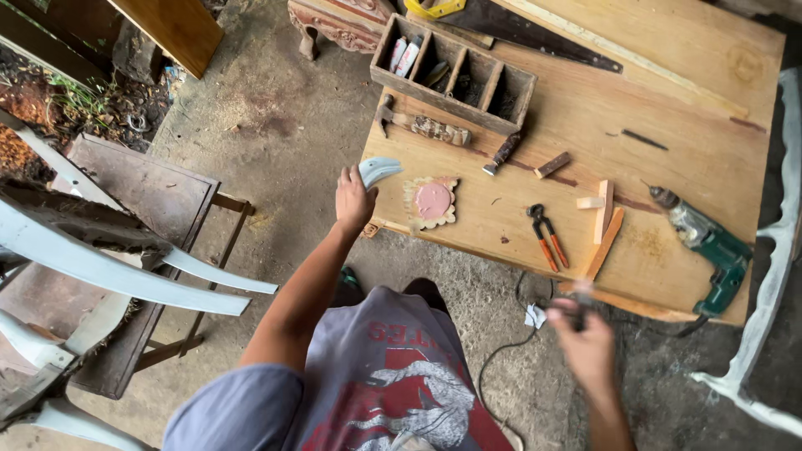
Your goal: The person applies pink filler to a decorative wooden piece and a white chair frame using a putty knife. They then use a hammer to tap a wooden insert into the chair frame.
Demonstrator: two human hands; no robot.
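The plywood bench [668, 75] fills the upper right, its near edge running just past both hands, with bare concrete floor [276, 142] open to the left. At its left corner, the left hand [352, 200] has its fingers curled shut on a curved pale-blue wooden piece [380, 170], held just off the bench beside a pink-centred carved plaque [432, 201]. The right hand [585, 342] is blurred below the near edge; its fingers seem wrapped around a small dark tool [576, 302], though I cannot tell for sure.
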